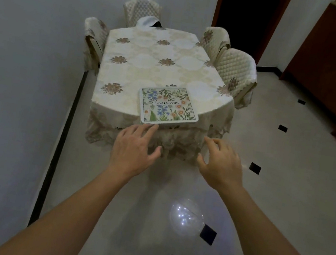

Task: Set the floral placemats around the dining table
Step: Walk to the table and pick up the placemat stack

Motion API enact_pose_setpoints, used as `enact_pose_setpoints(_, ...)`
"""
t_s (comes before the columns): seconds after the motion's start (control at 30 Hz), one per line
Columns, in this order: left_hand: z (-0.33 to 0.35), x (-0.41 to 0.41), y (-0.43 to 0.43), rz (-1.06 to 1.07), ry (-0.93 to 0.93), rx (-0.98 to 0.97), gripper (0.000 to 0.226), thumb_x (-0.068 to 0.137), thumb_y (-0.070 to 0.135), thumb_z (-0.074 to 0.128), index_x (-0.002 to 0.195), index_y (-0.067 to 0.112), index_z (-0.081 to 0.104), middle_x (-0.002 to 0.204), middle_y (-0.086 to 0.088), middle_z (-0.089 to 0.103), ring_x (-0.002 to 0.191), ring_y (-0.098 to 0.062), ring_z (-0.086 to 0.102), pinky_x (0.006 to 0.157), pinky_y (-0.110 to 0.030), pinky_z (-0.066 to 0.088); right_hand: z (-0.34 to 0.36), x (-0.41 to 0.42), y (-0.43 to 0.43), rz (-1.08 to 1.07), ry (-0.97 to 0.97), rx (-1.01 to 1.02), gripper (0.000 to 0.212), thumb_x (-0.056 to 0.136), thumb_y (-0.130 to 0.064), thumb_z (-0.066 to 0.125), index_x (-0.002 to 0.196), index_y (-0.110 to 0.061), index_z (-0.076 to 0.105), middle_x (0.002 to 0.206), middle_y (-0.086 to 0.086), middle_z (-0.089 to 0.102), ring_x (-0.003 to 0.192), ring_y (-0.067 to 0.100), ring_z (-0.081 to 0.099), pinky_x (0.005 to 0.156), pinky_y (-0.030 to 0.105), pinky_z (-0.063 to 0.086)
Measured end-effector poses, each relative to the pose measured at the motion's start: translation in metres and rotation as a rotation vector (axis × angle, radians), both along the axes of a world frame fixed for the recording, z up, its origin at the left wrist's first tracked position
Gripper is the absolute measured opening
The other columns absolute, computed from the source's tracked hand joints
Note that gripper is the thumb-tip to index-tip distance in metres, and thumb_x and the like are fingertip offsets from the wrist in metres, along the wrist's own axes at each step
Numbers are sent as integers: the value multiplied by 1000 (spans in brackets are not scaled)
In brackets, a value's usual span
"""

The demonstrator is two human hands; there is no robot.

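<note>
Floral placemats (169,106) sit stacked at the near edge of the counter (151,62), just beyond the left hand (134,144), whose spread fingers (151,129) reach its front edge. Right hand (221,163) hovers beside it, fingers loosely open, holding nothing.

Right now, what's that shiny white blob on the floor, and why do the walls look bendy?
In the head view, the blob is a ceiling light's glare on the glossy floor tiles; the wide-angle lens bends the wall's dark baseboard; the room looks dim, and the placemats stay fairly sharp.
</note>
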State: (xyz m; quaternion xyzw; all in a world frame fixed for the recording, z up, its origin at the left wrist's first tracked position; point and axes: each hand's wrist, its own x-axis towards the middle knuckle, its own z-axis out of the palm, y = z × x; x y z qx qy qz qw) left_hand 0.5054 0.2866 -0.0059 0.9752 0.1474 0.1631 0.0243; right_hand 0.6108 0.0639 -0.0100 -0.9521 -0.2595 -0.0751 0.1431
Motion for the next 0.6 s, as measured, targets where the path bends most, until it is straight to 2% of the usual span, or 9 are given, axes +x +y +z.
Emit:
enact_pose_setpoints(0.33,-14,124,5,48,33,-30,63,88,58,44,143,27,44,139,2,55,128,-20,49,105,-45,43,-3,141,22,88,14,-19,56,88,-44,53,139,-22,49,132,7,58,122,28,53,103,45,40)
enact_pose_setpoints(0.6,-29,191,50,109,40,-62,61,88,55,48,141,26,47,137,1,58,124,-21,52,102,-44,45,-25,211,70,129,46,-39,57,86,-48,47,138,-24,50,132,5,59,121,26,53,100,44,41)
